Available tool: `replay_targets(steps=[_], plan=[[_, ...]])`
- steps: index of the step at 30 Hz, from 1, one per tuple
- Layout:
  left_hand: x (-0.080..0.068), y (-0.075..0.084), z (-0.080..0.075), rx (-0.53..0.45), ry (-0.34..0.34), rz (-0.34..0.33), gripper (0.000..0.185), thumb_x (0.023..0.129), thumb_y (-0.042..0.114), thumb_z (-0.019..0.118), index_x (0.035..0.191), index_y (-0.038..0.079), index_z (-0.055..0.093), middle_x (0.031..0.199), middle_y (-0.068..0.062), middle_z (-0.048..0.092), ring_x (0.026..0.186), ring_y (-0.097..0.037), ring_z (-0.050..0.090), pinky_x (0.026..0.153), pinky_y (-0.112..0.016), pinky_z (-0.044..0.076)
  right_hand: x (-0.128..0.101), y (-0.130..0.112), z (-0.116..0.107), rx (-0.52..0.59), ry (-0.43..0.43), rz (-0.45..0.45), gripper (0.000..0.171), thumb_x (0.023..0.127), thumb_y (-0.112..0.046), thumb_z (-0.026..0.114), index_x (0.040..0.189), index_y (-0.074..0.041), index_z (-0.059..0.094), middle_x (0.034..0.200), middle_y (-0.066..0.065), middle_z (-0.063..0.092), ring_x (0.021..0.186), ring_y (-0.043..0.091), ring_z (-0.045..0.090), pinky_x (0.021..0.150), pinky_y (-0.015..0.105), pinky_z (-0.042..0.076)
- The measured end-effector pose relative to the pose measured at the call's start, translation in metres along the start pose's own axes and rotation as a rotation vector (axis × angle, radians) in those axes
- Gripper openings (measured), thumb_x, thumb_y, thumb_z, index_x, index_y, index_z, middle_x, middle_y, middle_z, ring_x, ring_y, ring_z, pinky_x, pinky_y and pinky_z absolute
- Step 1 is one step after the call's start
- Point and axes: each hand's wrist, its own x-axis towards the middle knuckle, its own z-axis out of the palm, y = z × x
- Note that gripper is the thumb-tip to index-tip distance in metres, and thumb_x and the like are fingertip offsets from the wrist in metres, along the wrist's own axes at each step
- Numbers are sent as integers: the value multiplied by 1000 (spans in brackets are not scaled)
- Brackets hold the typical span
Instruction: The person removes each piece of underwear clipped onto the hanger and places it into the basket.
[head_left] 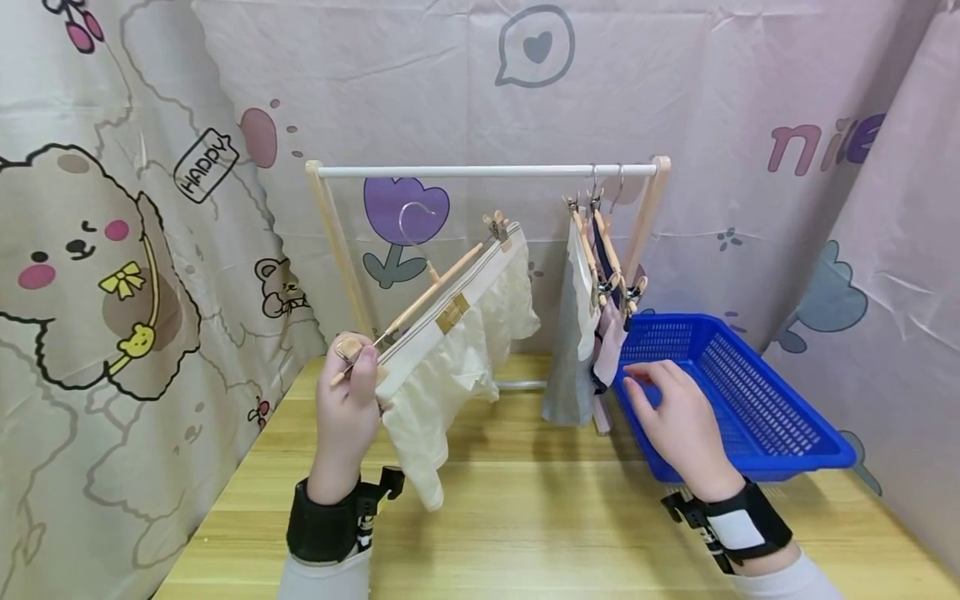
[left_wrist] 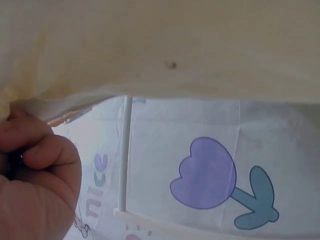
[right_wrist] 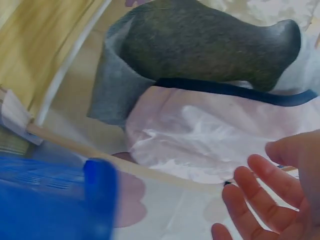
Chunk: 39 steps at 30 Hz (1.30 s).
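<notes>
My left hand [head_left: 347, 421] grips one clip end of a wooden clip hanger [head_left: 435, 287], which tilts up to the right with its metal hook free of the rod. Cream underpants [head_left: 438, 375] with a striped waistband and a gold label hang from its clips. In the left wrist view the cream cloth [left_wrist: 170, 45] fills the top, above the curled fingers. My right hand [head_left: 678, 425] hovers by the basket with nothing in it, fingers loosely bent. Beside it hang a grey garment [head_left: 572, 375] and a pink one with dark trim [head_left: 611, 342], both on clip hangers.
A small rack with a white rod [head_left: 450, 172] and wooden posts stands on the wooden table [head_left: 510, 517]. At the right sits a blue plastic basket [head_left: 780, 400], partly behind the right hand. A printed curtain [head_left: 645, 75] hangs behind and along the sides.
</notes>
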Motion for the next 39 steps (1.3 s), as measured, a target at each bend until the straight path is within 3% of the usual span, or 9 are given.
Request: replay_targets(steps=[5,8,14,17,21,27,31,35,39], plan=[[3,1,-8,-25,-24,-8,22,103,14,47,97,-7,48,74,7,38,61,-8,35,56,-24,32,3,-15,-12,20,116,-55,15,92,-6,76,107,-6,74,96,8,71,87,24,66,74,20,45],[4,2,-11,-42,-41,-7,19,103,13,47,96,-5,48,71,8,36,59,-8,33,55,-26,31,6,-26,-20,62,174,-101,17,89,-2,78,105,-5,74,94,8,71,84,21,64,76,11,41],[3,3,-15,-45,-71,4,19,102,12,47,96,-6,48,68,9,34,54,-7,32,47,-23,33,12,-48,-31,176,168,-229,22,86,2,78,107,-5,74,95,7,71,87,18,62,85,9,43],[3,4,-16,-41,-75,-5,20,101,12,47,97,-7,48,68,9,35,53,-6,34,45,-21,36,17,-57,-34,218,101,-316,19,99,-18,71,111,-3,71,101,7,70,91,16,62,89,8,44],[2,6,-20,-35,-90,6,20,101,12,47,98,-8,48,70,9,38,54,-5,35,45,-21,38,24,-69,-35,244,34,-403,48,107,-45,51,115,-1,69,105,8,69,95,17,63,92,8,44],[2,9,-24,-46,-109,18,19,101,11,47,99,-8,49,71,10,40,52,-6,32,46,-24,32,42,-84,-36,272,35,-477,49,107,-44,50,124,-2,67,112,11,69,98,19,63,89,17,48],[2,11,-26,-63,-112,4,13,101,12,48,98,0,53,72,8,41,52,-6,32,47,-25,32,57,-92,-42,305,28,-464,33,104,-22,64,130,-2,64,114,13,68,102,22,64,94,14,47],[2,11,-27,-92,-113,-6,8,101,12,49,97,12,56,75,7,43,53,-6,32,46,-24,32,70,-103,-49,317,-37,-380,45,92,1,73,136,-3,61,125,13,68,114,24,66,102,9,43],[1,12,-28,-98,-125,6,9,101,11,49,96,6,55,73,8,40,51,-7,30,45,-26,29,77,-117,-52,303,-100,-305,50,96,-3,72,143,-2,56,136,14,63,124,26,64,101,22,51]])
